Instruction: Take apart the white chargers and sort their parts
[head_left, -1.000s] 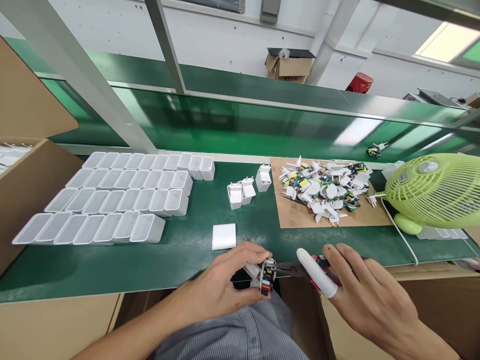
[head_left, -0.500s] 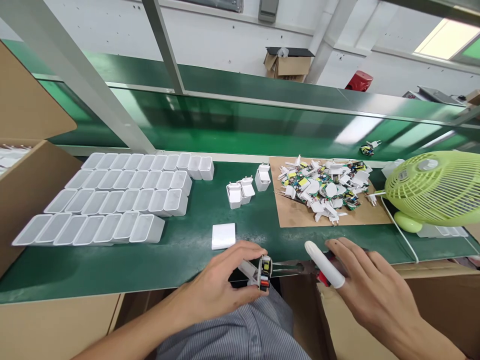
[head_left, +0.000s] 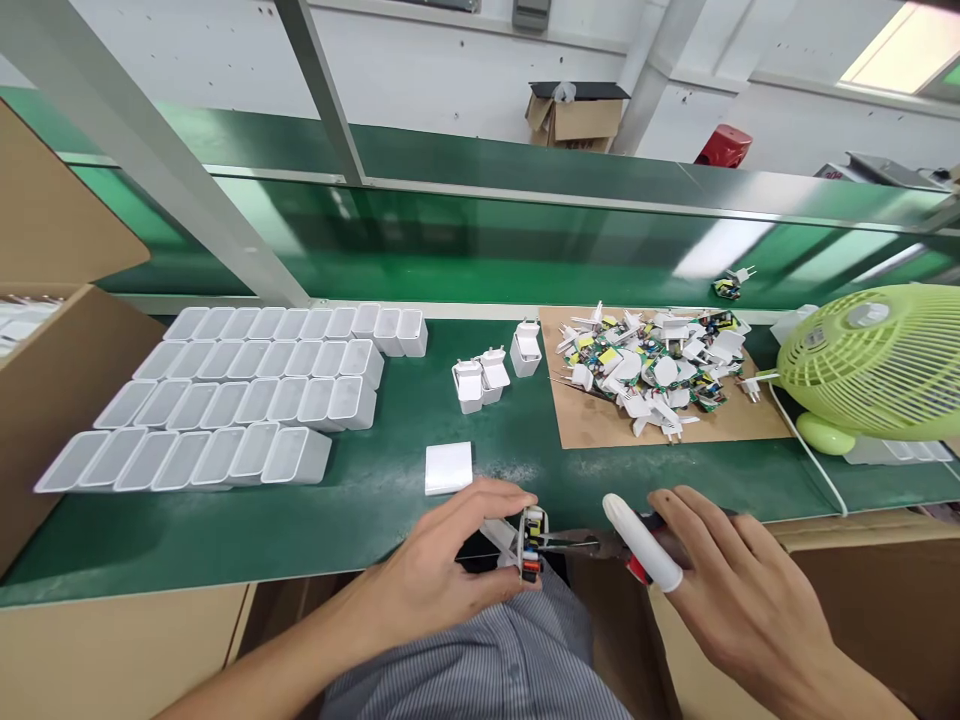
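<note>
My left hand (head_left: 457, 560) pinches a small circuit board (head_left: 531, 545) with a white plastic plug piece attached, above the table's front edge. Dark and red components show on the board's right side. My right hand (head_left: 739, 575) is closed round red-and-black handled pliers (head_left: 600, 542), and a white finger cot (head_left: 643, 543) covers one finger. The pliers' tips reach in among the board's components; whether their jaws grip a part is too small to tell. A white rectangular piece (head_left: 448, 468) lies just beyond my left hand. Three white casings, one of them here (head_left: 526, 347), stand farther back with plug parts in them.
Rows of open white casings (head_left: 296, 456) fill the table's left side. A heap of circuit boards with white plugs (head_left: 652, 370) covers a cardboard sheet (head_left: 592, 430) at the right, beside a green fan (head_left: 877, 360). Cardboard boxes (head_left: 67, 400) stand at both sides.
The pliers' tips have moved slightly left, deeper into the board's components, and my right hand has shifted a little with them. My left hand holds the board nearly still. The view has shifted slightly.
</note>
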